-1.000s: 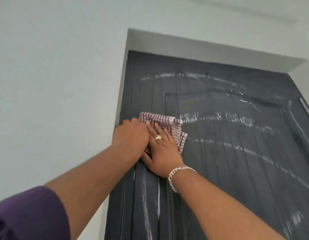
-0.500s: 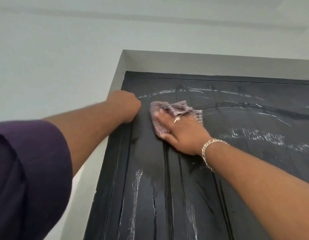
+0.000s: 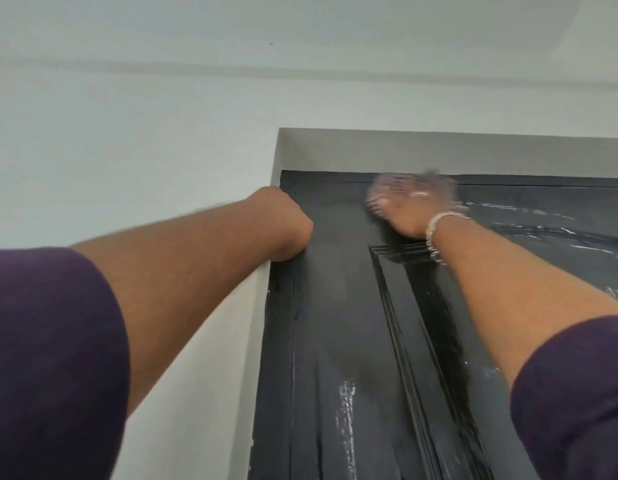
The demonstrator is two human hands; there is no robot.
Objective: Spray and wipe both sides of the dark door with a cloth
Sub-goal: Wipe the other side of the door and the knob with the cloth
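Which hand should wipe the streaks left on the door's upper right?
Right. The right hand already presses the cloth near those streaks; the left hand rests at the door edge.

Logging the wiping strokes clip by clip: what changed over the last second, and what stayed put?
The right hand pushed the cloth up the dark door from mid-panel to its top edge, away from the left hand; both are motion-blurred. The left hand rose to the door's upper left corner. White spray streaks remain lower down and at right.

right hand [image 3: 409,211], cloth [image 3: 401,188]: motion-blurred | left hand [image 3: 283,223] fingers: hidden
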